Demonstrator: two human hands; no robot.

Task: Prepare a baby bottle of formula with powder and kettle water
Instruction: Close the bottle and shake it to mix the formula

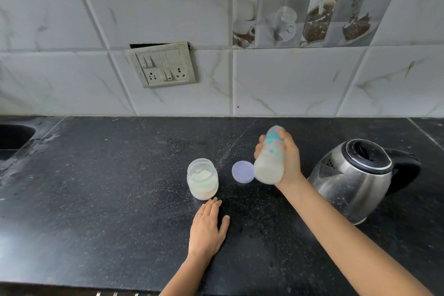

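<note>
A baby bottle (270, 155) of milky formula was held tilted above the black countertop (96, 199), clasped by the right hand (286, 161). A round lilac lid (242, 171) lay just beside it. An open powder jar (202, 178) stood left of that. The left hand (207, 228) was laid flat, fingers spread, near the jar. A steel kettle (360, 175) stood at right.

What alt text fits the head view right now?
Right hand holds a milky baby bottle above a black counter; left hand lies flat near an open powder jar. Lid and steel kettle sit nearby.
</note>
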